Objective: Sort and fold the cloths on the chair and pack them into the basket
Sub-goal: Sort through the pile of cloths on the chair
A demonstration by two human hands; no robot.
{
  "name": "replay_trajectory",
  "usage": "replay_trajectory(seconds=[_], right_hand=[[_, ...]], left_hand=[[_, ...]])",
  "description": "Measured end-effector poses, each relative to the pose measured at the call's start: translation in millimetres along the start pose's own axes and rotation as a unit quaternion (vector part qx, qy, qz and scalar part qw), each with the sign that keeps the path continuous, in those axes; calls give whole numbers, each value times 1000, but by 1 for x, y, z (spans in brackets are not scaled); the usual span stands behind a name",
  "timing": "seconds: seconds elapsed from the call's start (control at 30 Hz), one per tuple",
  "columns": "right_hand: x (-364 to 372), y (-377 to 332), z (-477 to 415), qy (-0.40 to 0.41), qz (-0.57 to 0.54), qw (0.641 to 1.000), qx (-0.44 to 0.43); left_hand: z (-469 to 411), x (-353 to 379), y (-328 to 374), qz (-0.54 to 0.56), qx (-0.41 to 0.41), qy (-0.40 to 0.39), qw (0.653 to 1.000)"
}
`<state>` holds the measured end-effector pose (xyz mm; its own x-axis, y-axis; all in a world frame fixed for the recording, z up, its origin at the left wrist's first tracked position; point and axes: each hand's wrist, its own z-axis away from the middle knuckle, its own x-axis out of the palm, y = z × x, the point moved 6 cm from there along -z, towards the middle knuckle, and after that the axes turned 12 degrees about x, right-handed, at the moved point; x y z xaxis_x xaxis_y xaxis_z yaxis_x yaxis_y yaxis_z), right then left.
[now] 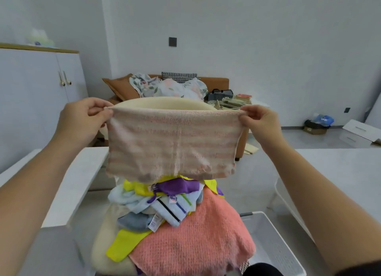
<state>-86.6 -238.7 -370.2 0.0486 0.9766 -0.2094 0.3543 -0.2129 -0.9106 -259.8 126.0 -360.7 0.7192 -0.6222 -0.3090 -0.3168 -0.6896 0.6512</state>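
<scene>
White room, sofa behind. Left hand [86,116] and right hand [258,121] pinch a pink striped towel's [172,143] top corners, stretching it flat above the chair's [115,249] cloth pile [185,220], likely for folding; basket [274,247] waits right.

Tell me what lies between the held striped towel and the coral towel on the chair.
Head view: a heap of yellow, purple and pale blue cloths sits between the striped towel and coral towel.

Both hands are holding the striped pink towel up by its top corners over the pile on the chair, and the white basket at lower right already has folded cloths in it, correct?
Not quite. The left hand and right hand do hold the striped pink towel by its top corners over the pile on the chair, but the head view shows no cloths in the visible part of the white basket.
</scene>
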Motion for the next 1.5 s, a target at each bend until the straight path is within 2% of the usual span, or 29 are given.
replay_trajectory(seconds=[0.2,0.37,0.47,0.6,0.77,0.87,1.07,1.33,1.5], right_hand=[[-2,1,-3,-51,-94,986,127],[-2,18,-9,-95,-94,967,217],[-4,28,-11,-112,-102,957,249],[-6,35,-13,-109,-111,954,257],[-10,23,-13,-116,-107,958,239],[-12,12,-14,-111,-75,970,203],[-18,2,-19,-73,32,987,143],[-27,-13,-19,-54,85,989,106],[-29,-20,-16,-49,82,990,103]], left_hand=[[-2,8,-2,163,-131,27,978],[5,22,-10,219,-251,-19,943],[9,29,-15,230,-285,-64,928],[9,30,-14,215,-245,-59,944],[-2,19,0,61,-94,-31,993],[-7,16,9,-28,-42,-41,998],[-8,12,31,-116,14,-24,993],[-14,7,29,-25,-35,-71,997],[-13,6,29,18,-50,-52,997]])
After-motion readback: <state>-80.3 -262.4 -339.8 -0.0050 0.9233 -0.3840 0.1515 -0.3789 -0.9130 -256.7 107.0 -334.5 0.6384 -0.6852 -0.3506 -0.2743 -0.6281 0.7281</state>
